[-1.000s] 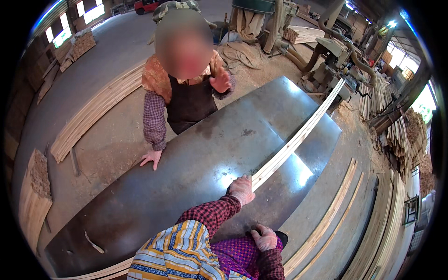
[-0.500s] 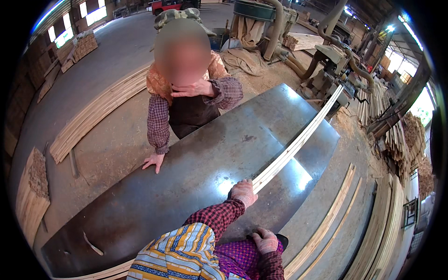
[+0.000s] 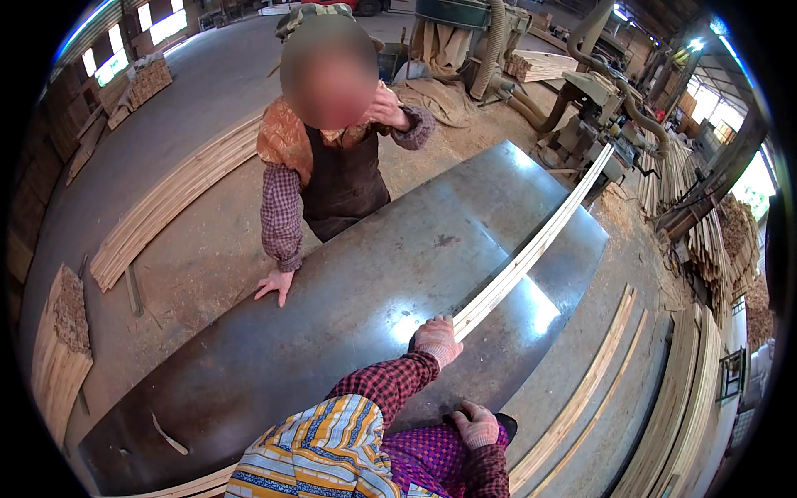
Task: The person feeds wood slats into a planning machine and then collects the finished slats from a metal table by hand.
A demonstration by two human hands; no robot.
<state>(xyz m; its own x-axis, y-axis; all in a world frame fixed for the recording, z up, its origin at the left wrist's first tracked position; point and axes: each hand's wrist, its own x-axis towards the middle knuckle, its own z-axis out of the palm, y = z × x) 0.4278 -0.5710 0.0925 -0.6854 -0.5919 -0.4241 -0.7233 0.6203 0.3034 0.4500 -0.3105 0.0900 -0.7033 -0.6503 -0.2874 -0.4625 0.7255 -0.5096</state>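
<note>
Long pale wooden strips [image 3: 538, 249], laid side by side, run across a dark metal-topped table [image 3: 357, 286] toward a machine at the far right. Their near end is gripped by my left hand [image 3: 438, 340], which wears a pale knitted glove; its fingers are closed over the wood. My right hand [image 3: 476, 426], gloved as well, rests on purple checked cloth at my body, fingers laid loosely on it and holding nothing. Across the table, a person in a dark apron [image 3: 347, 178] leans one bare hand [image 3: 274, 286] on the table edge and holds the other near the head.
The woodworking machine [image 3: 585, 116] with hoses stands beyond the table's far end. Bundled boards lie behind the person [image 3: 178, 199] and at the left [image 3: 62, 365]. Loose strips [image 3: 577, 390] and stacked timber [image 3: 677, 407] are on my right. A wood sliver [image 3: 169, 435] lies on the table.
The other person has straightened a little and moved one hand from the chin to the side of the head. My hands and the wooden strips have barely shifted.
</note>
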